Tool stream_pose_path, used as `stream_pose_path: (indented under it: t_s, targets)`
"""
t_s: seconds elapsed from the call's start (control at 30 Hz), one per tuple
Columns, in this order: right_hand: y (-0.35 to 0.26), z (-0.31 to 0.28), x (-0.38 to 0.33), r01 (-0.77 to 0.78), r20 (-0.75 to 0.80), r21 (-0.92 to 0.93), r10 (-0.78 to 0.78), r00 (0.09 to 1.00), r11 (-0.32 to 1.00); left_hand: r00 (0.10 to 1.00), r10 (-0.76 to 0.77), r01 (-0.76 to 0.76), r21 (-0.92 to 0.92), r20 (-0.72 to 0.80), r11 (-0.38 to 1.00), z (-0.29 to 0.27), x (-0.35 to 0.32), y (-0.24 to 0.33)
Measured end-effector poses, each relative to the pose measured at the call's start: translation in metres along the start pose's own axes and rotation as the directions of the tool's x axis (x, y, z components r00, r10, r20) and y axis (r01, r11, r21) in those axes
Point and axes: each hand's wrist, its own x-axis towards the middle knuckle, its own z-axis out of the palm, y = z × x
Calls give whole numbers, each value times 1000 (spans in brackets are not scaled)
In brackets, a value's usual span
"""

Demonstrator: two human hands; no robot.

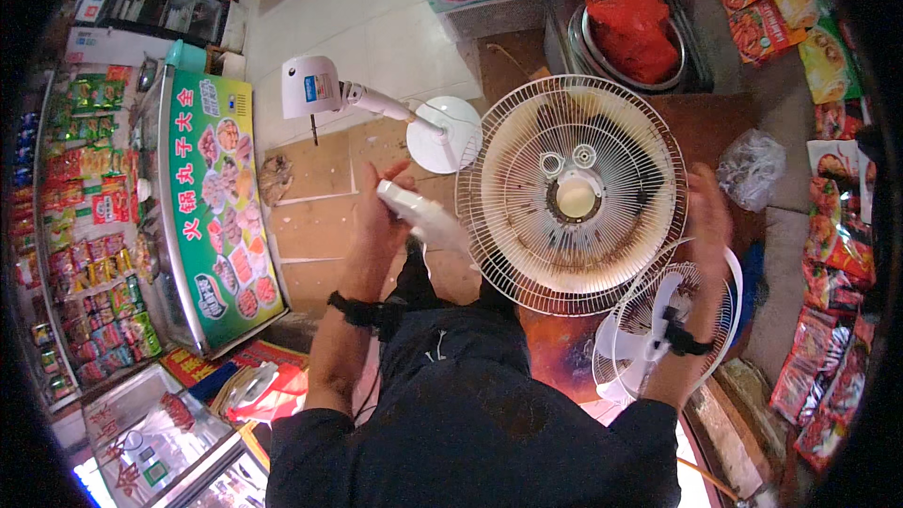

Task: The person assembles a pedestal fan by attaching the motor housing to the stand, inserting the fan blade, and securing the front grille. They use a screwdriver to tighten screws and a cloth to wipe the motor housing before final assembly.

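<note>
In my left hand (pixel 374 212) is a white flat piece (pixel 414 207), its far end smeared by motion; what kind of part it is I cannot tell. My right hand (pixel 707 212) is blurred at the right edge of a large round white wire fan grille (pixel 477 193). Whether those fingers touch the grille is unclear. Brown and black grime shows on the grille around its pale centre. Beyond my left hand stands a bare white fan motor (pixel 310 87) on a bent stem with a round white base (pixel 437 146). Under my right forearm lies another wire grille with white fan blades (pixel 616 353).
A green display freezer (pixel 221 216) and shelves of packets (pixel 94 254) line the left. At the back right, metal basins (pixel 594 47) hold a red net bag (pixel 625 23). A clear plastic bag (pixel 751 169) lies right. Packets (pixel 832 235) hang along the right edge.
</note>
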Motion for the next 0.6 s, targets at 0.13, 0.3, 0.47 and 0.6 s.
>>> stream_pose_path:
  t_s: [0.13, 0.3, 0.47, 0.6]
  targets:
    - [-140, 148, -13, 47, 521, 300, -205, 829, 953, 993, -90, 68, -259, -74, 963, 2, 1, -7]
    - [-218, 265, -32, -175, 585, 326, -53, 809, 929, 999, 32, -27, -211, 20, 977, -12, -13, 29]
    - [-269, 309, -31, -254, 599, 531, -147, 787, 808, 862, 381, -470, 247, 334, 847, -84, -45, 93]
    - [-275, 349, -14, 585, 484, -391, -381, 787, 711, 948, 114, -319, 882, 298, 348, -211, -37, 133]
